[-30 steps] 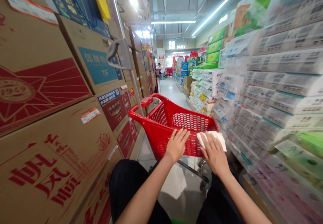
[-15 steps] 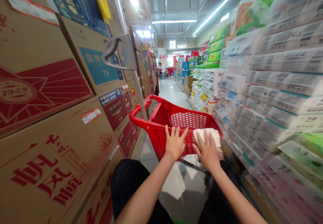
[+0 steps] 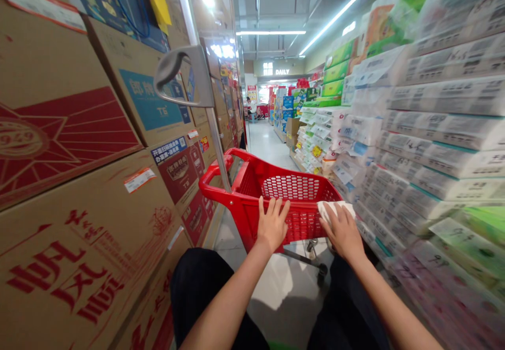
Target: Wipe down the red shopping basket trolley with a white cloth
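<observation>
A red plastic shopping cart (image 3: 303, 225) with honeycomb holes in its walls stands in front of me. My left hand (image 3: 272, 226) rests on the near side, its fingers spread over the upper rim and holding nothing. Farther right, my right hand (image 3: 345, 231) presses a folded white cloth (image 3: 321, 209) against the cart's right end of the rim. The fingers lie over the cloth and partly hide it. At the cart's left end is a red push handle (image 3: 211, 179). A metal pole with a grey grip (image 3: 205, 76) rises beside it.
Cardboard cartons (image 3: 90, 223) are stacked close on the left. Wrapped paper packs (image 3: 430, 129) are piled high on the right, blurred. Ahead, a tiled aisle (image 3: 262, 137) runs between them. My knees (image 3: 205, 281) flank the cart, and a caster wheel (image 3: 322, 271) shows below.
My right hand has slid right along the cart's rim, carrying the white cloth with it. The left hand stays at nearly the same spot. The view has shifted slightly.
</observation>
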The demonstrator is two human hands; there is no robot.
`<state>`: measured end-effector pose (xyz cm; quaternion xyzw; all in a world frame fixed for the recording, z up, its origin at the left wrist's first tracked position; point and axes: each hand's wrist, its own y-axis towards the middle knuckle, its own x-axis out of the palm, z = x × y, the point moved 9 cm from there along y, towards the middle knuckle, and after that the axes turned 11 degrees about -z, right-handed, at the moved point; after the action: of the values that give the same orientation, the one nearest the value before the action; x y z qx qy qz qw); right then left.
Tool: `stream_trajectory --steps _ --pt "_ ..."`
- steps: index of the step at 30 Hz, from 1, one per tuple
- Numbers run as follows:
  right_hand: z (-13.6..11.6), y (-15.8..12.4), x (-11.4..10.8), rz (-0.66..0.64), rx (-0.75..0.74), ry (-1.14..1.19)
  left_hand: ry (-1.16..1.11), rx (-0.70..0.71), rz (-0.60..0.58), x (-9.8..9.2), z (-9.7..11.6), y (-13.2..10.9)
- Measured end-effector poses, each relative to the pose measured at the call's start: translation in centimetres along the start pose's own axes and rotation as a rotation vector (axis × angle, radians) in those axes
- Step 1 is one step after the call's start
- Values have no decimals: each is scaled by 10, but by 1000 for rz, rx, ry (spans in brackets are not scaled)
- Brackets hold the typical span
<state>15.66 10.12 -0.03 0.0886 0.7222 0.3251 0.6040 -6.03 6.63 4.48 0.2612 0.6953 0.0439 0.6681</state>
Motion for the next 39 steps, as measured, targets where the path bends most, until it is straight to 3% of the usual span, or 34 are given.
stream_trajectory --steps 3,9,12,16,24,27,32,34,36,39 --pt "-18 6 -1 -5 -1 24 -7 -5 -1 -1 1 -1" --pt "-88 19 -8 -46 -138 85 11 -15 0 -2 -1 -3" --pt "-103 21 -10 -78 -192 94 21 -6 -1 -3 -2 -4" --pt "-91 18 -9 -114 -228 71 35 5 -6 -3 -3 -4" --pt "-16 8 -6 -35 -79 -17 12 18 -8 -4 3 -3" --pt "-27 9 -7 -8 -40 -17 1 20 1 -5 8 -3" --pt "-99 17 -8 -41 -186 66 15 19 6 -2 12 -3" --pt "-113 19 -9 -54 -233 90 28 16 0 0 10 -4" --pt "-112 19 -9 -89 -271 89 43 17 -9 0 7 -5" --pt "-81 13 -6 -124 -273 61 54 31 -20 -2 4 -7"
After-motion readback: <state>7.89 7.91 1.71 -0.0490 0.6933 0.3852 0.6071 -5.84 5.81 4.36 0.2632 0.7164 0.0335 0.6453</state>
